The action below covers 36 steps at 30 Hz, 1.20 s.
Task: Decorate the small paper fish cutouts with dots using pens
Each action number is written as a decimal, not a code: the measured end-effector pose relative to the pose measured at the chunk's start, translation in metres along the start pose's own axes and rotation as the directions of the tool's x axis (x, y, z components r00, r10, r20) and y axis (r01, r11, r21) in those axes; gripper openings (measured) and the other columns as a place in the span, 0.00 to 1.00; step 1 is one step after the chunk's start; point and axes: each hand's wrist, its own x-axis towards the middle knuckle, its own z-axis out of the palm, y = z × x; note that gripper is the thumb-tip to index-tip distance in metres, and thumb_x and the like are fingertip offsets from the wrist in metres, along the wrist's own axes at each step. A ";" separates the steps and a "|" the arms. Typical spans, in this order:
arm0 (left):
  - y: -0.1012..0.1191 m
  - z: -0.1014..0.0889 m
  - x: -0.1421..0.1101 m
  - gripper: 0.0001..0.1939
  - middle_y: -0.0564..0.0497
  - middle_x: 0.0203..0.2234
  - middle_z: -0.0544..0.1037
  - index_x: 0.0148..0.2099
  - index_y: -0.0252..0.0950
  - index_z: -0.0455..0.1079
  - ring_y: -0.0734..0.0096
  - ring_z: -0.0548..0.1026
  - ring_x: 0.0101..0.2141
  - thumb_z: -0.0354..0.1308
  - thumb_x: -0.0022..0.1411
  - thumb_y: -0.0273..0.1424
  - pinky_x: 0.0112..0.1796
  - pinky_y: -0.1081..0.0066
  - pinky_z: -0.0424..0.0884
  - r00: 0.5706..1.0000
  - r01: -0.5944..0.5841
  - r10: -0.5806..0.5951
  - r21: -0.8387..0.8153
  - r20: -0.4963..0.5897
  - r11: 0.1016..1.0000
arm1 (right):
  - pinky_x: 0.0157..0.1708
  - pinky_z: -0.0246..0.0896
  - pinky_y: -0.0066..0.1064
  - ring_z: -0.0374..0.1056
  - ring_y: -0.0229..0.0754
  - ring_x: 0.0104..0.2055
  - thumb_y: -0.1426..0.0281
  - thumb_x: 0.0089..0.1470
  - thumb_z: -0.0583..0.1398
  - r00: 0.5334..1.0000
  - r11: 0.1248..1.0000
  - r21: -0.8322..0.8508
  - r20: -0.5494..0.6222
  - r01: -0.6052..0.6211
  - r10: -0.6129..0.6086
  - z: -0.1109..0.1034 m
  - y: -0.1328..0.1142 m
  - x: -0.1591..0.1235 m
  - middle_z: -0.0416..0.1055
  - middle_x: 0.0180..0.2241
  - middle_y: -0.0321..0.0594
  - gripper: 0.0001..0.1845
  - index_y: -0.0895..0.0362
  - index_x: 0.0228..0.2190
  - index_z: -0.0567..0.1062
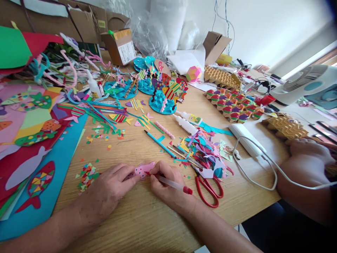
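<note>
My left hand (112, 184) rests on the wooden table, its fingertips pinning the left end of a small pink paper cutout (143, 170) with dark dots. Part of the cutout is hidden under the fingers. In my right hand (167, 181) is a pen (173, 183) with a clear barrel and red end cap. Its red tip meets the cutout's right side. A pile of small paper bits (88, 177) lies beside my left hand. Red-handled scissors (198, 185) lie right of my right hand, partly under colourful paper scraps (204, 151).
A blue pen (160, 144), glue bottles (185, 124) and decorated paper fish (171, 92) on blue bases lie beyond my hands. Coloured sheets (65, 158) cover the left side. A white power strip (247, 140) with a looping cable and another person's arm (305, 172) are at right.
</note>
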 end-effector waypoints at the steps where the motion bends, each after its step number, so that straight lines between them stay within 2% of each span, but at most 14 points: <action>1: 0.000 0.000 0.000 0.21 0.49 0.38 0.72 0.52 0.38 0.65 0.65 0.70 0.39 0.39 0.63 0.19 0.39 0.67 0.71 1.000 -0.005 0.005 0.000 -0.005 1.000 | 0.21 0.51 0.22 0.57 0.32 0.18 0.76 0.42 0.53 1.000 1.000 -0.001 0.002 -0.001 0.001 0.000 0.000 0.000 0.62 0.17 0.30 0.04 0.55 0.22 0.63; 8: 0.000 0.000 0.000 0.22 0.49 0.38 0.73 0.53 0.38 0.65 0.65 0.70 0.39 0.41 0.61 0.18 0.39 0.68 0.71 1.000 -0.004 0.004 0.018 -0.015 1.000 | 0.21 0.51 0.22 0.56 0.32 0.18 0.76 0.42 0.53 1.000 1.000 -0.009 0.008 -0.020 0.021 0.001 0.000 0.000 0.62 0.17 0.29 0.04 0.55 0.22 0.63; 25: 0.000 0.000 -0.001 0.21 0.48 0.38 0.73 0.52 0.38 0.65 0.65 0.70 0.39 0.39 0.63 0.19 0.38 0.66 0.72 1.000 0.003 -0.003 -0.008 -0.008 1.000 | 0.20 0.51 0.22 0.55 0.32 0.17 0.76 0.43 0.52 1.000 1.000 0.008 0.020 -0.011 0.011 -0.002 -0.001 0.001 0.61 0.16 0.29 0.04 0.55 0.22 0.63; 36: 0.002 -0.004 0.003 0.22 0.50 0.37 0.74 0.52 0.39 0.66 0.66 0.71 0.38 0.41 0.61 0.18 0.38 0.69 0.72 1.000 -0.003 0.004 0.029 -0.016 1.000 | 0.20 0.51 0.22 0.56 0.32 0.17 0.75 0.42 0.52 1.000 1.000 -0.003 0.009 -0.008 0.008 -0.001 -0.002 0.001 0.62 0.16 0.29 0.04 0.54 0.21 0.63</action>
